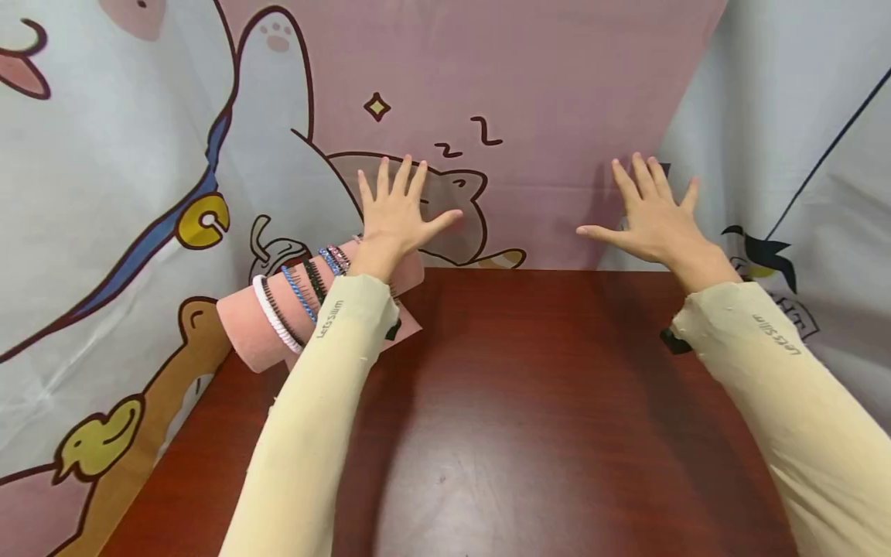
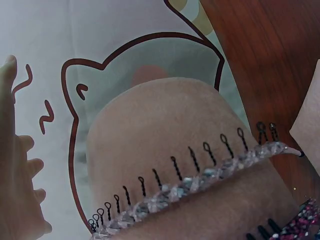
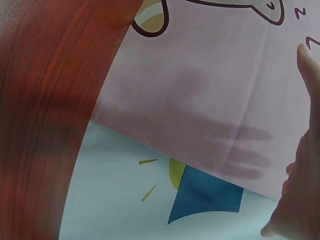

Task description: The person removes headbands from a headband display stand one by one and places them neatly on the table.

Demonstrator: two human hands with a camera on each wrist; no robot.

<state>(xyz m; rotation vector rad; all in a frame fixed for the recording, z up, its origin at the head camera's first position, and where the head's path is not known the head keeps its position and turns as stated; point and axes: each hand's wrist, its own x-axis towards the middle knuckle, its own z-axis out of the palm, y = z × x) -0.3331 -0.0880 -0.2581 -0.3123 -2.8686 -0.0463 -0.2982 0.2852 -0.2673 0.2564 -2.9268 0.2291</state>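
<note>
My left hand [image 1: 393, 220] is raised with fingers spread, holding nothing, in front of the cloth and over the far end of a pink padded roll [image 1: 240, 333]. Toothed headbands circle this roll: a white braided one [image 1: 266, 309], a blue one [image 1: 298, 294], a black one [image 1: 315, 278] and glittery ones [image 1: 334, 259] partly behind the left arm. From the left wrist, a pale beaded headband [image 2: 185, 187] with black looped teeth shows close up on the roll. Also raised, my right hand [image 1: 657, 224] has its fingers spread and holds nothing.
A dark red wooden table [image 1: 515, 402] spreads below both arms. Printed cloth with cartoon animals [image 1: 557, 100] hangs at the back and both sides. The roll's pink base [image 1: 407, 329] rests on the table's left side, partly hidden by the left sleeve.
</note>
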